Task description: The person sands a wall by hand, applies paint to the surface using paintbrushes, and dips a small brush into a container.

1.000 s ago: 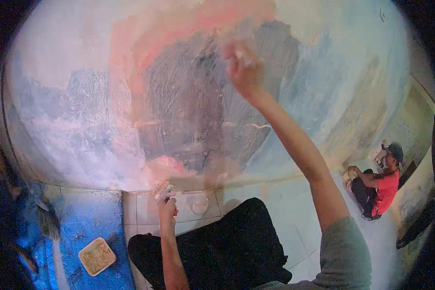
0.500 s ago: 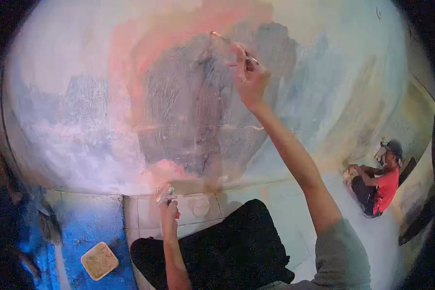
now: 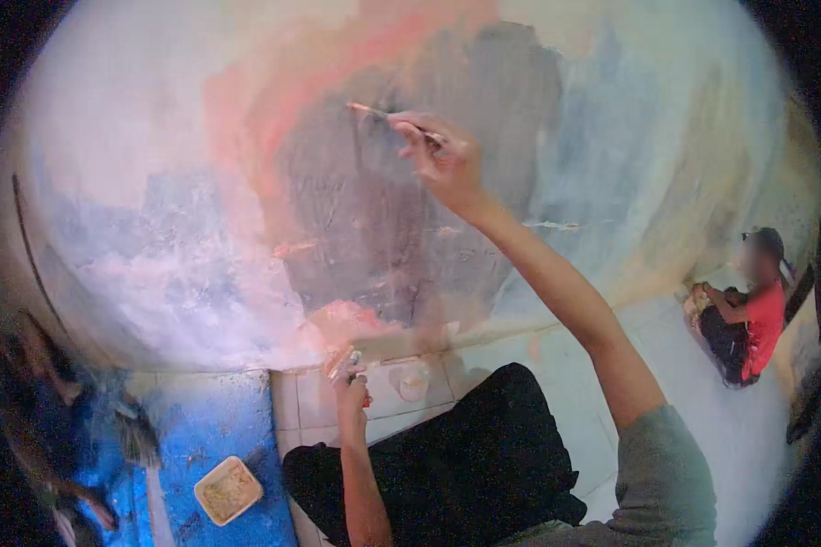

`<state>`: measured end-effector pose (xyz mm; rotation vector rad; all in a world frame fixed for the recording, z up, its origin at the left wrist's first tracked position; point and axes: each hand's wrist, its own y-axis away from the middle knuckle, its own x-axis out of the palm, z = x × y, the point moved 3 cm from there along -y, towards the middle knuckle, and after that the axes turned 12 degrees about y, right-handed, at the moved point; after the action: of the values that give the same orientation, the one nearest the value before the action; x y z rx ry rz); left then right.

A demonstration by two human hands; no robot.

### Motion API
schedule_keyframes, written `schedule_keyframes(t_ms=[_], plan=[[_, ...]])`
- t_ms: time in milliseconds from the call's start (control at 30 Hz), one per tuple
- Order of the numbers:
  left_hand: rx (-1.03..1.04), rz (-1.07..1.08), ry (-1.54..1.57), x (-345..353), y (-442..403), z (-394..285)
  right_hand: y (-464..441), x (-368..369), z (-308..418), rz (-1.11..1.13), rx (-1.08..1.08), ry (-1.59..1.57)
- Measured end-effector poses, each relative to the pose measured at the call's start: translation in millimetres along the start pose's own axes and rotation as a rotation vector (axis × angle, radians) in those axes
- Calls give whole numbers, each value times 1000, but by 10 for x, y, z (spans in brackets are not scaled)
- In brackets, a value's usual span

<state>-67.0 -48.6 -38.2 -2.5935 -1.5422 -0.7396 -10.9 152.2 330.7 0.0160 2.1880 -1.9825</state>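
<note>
My right hand (image 3: 449, 171) is raised before the painted wall (image 3: 119, 137), its fingers closed round a thin paintbrush (image 3: 369, 110). The brush tip is at the upper left part of a large grey-brown patch (image 3: 410, 201) edged with pink; whether it touches the paint I cannot tell. Low down, by the foot of the wall, my left hand (image 3: 352, 396) is closed on what looks like a wider paintbrush (image 3: 343, 364), with a bit of red showing at the palm. Its bristle end is blurred against a pink patch (image 3: 351, 319).
A cream tub (image 3: 229, 490) with residue inside stands on a blue sheet (image 3: 187, 428) at lower left. A dark brush-like thing (image 3: 137, 439) and another person's limbs (image 3: 91, 503) are beside it. At right a person in a red shirt (image 3: 764, 328) sits on the tiled floor.
My right hand has moved the thin brush left and down across the grey patch. The whole view has shifted a little. My left hand keeps its hold near the wall's foot.
</note>
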Motion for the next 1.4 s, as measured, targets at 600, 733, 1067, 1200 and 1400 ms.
schedule_keyframes(t_ms=[600, 733, 1067, 1200, 1400], plan=[[103, 50, -140, -31, -174, 382, 3202, -638, 527, 367, 534, 88], [-41, 81, -359, -17, -68, 213, 3759, -831, 432, 301, 870, 101], [116, 108, -656, 6, -165, 299, 3773, -612, 383, 519, 1123, -48], [264, 53, -810, 90, -15, 115, 3774, -642, 508, 451, 1131, -204], [333, 20, -863, 103, 30, 69, 3926, -433, 610, 922, 986, -217]])
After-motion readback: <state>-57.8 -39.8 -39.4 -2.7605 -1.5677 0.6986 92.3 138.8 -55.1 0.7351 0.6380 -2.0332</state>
